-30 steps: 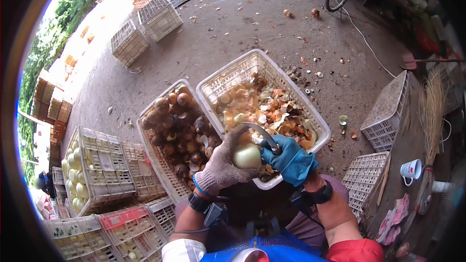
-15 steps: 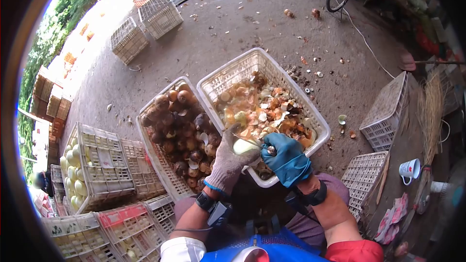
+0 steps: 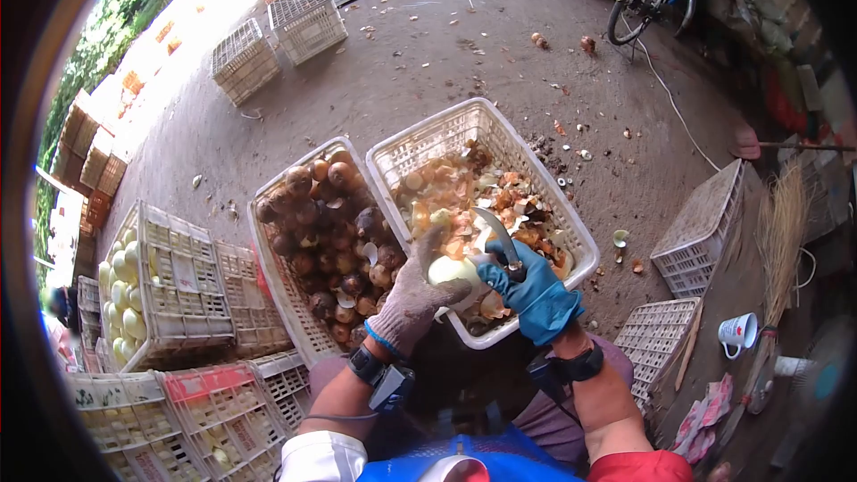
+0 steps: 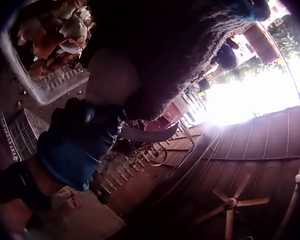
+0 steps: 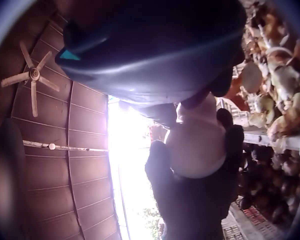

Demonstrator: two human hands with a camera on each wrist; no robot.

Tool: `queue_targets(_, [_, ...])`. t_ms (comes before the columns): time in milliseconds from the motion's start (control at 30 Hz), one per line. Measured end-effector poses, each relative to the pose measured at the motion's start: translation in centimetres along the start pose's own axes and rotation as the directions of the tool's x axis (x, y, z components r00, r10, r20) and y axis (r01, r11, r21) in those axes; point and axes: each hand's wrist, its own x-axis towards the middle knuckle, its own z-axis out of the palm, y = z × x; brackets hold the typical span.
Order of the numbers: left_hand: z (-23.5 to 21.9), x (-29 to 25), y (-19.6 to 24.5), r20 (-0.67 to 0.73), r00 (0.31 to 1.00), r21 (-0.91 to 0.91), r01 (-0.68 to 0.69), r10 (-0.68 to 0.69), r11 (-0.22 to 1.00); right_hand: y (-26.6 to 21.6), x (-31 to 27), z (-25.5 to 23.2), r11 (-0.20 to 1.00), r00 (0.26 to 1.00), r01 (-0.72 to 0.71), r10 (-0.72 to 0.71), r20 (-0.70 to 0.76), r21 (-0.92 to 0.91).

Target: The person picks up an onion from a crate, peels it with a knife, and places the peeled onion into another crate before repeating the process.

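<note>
We held a pale, peeled round onion [image 3: 453, 278] in our left hand [image 3: 412, 296], which wore a greyish knitted glove with a blue-edged cuff; its fingers and thumb were curled round the onion's sides. The onion was up in the air, over the near left part of a white plastic crate [image 3: 427, 140] heaped with orange, brown and white onion skins.

Our right hand [image 3: 533, 293], in a blue rubber glove, was closed round the dark handle of a curved steel knife [image 3: 500, 234]. The blade stood clear of the onion, its tip arching away from us above the skins. The gloved fingers were right beside the onion, but we could not tell whether they touched it.

Just to the left of the skins we had a second white plastic crate [image 3: 302, 328], full of brown, unpeeled onions with a few white scraps among them. Farther left stood a slatted off-white crate [image 3: 189, 278] of pale peeled onions. On our right were a white mug with a red mark [image 3: 737, 333] and a straw broom [image 3: 781, 250], and a dark bicycle [image 3: 650, 0] was parked well beyond them. In the right wrist view, a ceiling fan [image 5: 35, 74] hung overhead.
</note>
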Motion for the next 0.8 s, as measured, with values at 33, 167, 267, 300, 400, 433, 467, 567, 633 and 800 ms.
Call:
queue_targets(33, [0.1,0.0,-0.2,0.014,0.999,-0.011,-0.036,0.036,0.999,0.1,-0.1,0.2,1.0,1.0,-0.015,0.015,0.004,0.002])
queue_targets(167, [0.4,0.2,-1.1,-0.041,0.999,0.04,-0.005,0.006,0.999,-0.3,-0.3,0.9,0.998,0.995,0.052,-0.05,-0.084,0.022])
queue_targets(267, [0.9,0.1,-1.5,-0.087,0.993,-0.013,0.079,-0.08,0.997,-0.7,-0.4,1.6,0.976,0.98,0.157,-0.173,-0.098,-0.148])
queue_targets(300, [1.0,0.2,-1.8,-0.099,0.993,-0.037,0.066,-0.07,0.997,-0.7,-0.5,1.6,0.96,0.973,0.187,-0.21,-0.093,-0.209])
queue_targets(400, [0.8,0.4,-1.9,-0.147,0.987,-0.134,0.038,-0.058,0.99,-0.7,-0.4,0.8,0.995,0.971,0.088,-0.095,-0.221,-0.044])
queue_targets(433, [0.6,0.3,-1.0,-0.111,0.989,-0.28,0.066,-0.101,0.958,-1.1,-0.2,0.4,0.996,0.958,0.087,-0.091,-0.274,-0.026])
queue_targets(467, [0.1,0.5,-1.7,-0.1,0.993,-0.289,0.037,-0.068,0.957,-0.6,0.1,-0.2,0.994,0.957,0.113,-0.111,-0.269,-0.007])
queue_targets(567, [-0.4,0.8,-3.1,-0.084,0.995,-0.338,0.013,-0.044,0.941,-1.1,-0.4,0.3,0.989,0.952,0.14,-0.146,-0.27,-0.04])
queue_targets(633, [-0.4,0.8,-2.8,-0.08,0.994,-0.384,0.042,-0.079,0.922,-0.9,-0.7,0.4,0.983,0.947,0.172,-0.184,-0.263,-0.071])
queue_targets(800, [-1.3,0.1,-1.4,-0.035,0.994,-0.625,0.055,-0.099,0.779,-0.6,0.3,-1.4,0.989,0.874,0.118,-0.147,-0.464,-0.091])
